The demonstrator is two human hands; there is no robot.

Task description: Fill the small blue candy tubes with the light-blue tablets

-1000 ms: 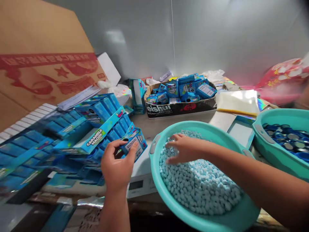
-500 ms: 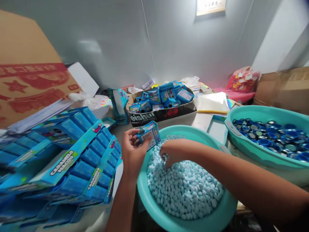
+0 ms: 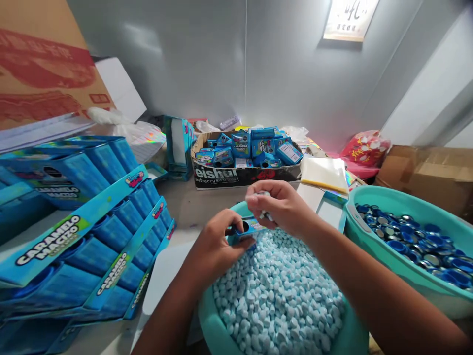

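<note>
My left hand (image 3: 225, 236) grips a small blue candy box (image 3: 252, 226) that lies tilted over the rim of a teal basin (image 3: 210, 315). Pale blue candies (image 3: 281, 291) fill this basin. Just above the box, my right hand (image 3: 277, 204) is closed around several of the same candies, some showing between the fingers. The right hand hides part of the box, so whether any candies are in it cannot be seen.
Blue display trays (image 3: 84, 231) of boxes are stacked at left. Behind the basin, a cardboard carton (image 3: 251, 175) holds more small boxes. On the right stands another teal basin (image 3: 354, 217) with blue and silver lids (image 3: 417, 241). A brown carton (image 3: 436, 170) is beyond it.
My right hand has lifted out of the candies with a handful and moved up to the box. My left hand has turned the box and brought it rightward over the basin.
</note>
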